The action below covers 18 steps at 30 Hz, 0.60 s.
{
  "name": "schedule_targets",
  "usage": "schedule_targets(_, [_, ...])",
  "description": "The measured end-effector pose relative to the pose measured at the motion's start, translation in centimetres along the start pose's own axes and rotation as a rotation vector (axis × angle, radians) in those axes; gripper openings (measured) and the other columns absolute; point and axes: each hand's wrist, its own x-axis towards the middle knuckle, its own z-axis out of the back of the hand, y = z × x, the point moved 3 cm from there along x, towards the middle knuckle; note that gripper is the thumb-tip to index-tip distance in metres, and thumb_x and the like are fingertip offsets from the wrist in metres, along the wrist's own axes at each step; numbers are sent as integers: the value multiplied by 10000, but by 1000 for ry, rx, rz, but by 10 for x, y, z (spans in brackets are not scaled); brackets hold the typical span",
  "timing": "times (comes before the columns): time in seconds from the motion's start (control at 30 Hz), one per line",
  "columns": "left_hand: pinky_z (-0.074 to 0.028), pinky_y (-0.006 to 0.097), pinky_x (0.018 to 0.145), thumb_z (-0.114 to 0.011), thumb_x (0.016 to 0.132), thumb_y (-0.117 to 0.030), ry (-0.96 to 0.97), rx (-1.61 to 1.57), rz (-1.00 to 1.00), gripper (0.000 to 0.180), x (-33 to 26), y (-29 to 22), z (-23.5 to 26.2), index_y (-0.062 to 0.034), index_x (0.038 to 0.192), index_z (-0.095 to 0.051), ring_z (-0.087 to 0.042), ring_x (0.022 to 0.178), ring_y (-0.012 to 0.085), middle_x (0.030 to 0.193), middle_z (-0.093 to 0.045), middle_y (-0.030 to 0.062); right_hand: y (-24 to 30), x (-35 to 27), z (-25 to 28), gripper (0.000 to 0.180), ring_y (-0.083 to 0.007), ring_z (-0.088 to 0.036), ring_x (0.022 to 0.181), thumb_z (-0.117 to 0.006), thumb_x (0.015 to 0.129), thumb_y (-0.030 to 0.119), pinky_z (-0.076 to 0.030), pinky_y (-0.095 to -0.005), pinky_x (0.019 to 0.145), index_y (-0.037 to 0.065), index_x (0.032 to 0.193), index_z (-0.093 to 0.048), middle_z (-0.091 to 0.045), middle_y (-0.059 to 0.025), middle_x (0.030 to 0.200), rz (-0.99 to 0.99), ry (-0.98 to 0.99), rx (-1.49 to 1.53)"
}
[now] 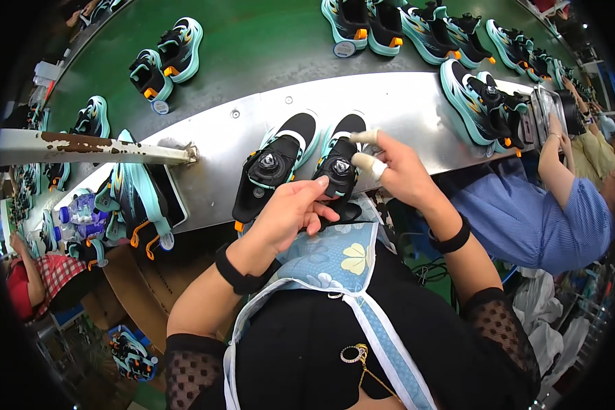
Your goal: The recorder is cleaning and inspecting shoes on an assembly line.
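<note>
Two black and mint sneakers with round lacing dials stand side by side on the metal ledge, toes away from me. My left hand (pixel 290 213) is over the near side of the right sneaker (pixel 348 130), its thumb against the bent index finger by the collar. Whatever is between those fingertips is hidden. To its left, the other sneaker (pixel 301 130) stands untouched. My right hand (pixel 404 171) is just right of the dial, thumb and index finger apart in pale finger covers, the index slightly blurred. I see nothing held in it.
A rust-spotted pole (pixel 82 147) juts in from the left. Below it, more sneakers (pixel 133 181) crowd a tray beside bottles (pixel 82 208). Pairs of sneakers (pixel 348 27) line the green belt (pixel 253 41). Another pair (pixel 482 102) sits rightward, near a co-worker in blue stripes (pixel 547 219).
</note>
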Motion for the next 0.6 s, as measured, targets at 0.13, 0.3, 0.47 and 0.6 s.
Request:
schedule_targets(0.13, [-427,217,457,-505,1021,-326,-209,29,-111,368,-10,13,-5,14,1092,-627,-516,486,98,856,-682,133,8,8,-17,271,-154,-579,818,-627,937,117,-480,-284,774,96,1205,-665,-616,-78,983,312,-48,-304])
schedule_targets(0.3, [-452,221,513,-506,1023,-274,-188,-108,-159,316,-25,8,-10,9,1074,-638,-547,555,82,880,-684,119,11,38,1,261,-148,-621,955,-606,930,64,-478,-292,852,63,1181,-678,-675,-100,1022,333,165,-319])
schedule_targets(0.47, [-462,319,807,-666,876,-131,-807,849,-864,167,-71,-57,36,-22,1002,-654,-576,910,194,974,-620,80,45,54,9,281,-213,-627,906,-619,937,142,-485,-329,791,56,1202,-661,-675,-140,986,316,66,-393])
schedule_targets(0.6, [-452,336,831,-742,763,-110,-896,1045,-856,260,-29,-47,49,-48,1004,-665,-563,924,251,948,-578,83,62,95,-54,467,-345,-592,867,-662,907,266,-476,-399,774,69,1320,-568,-619,-199,934,494,93,-717])
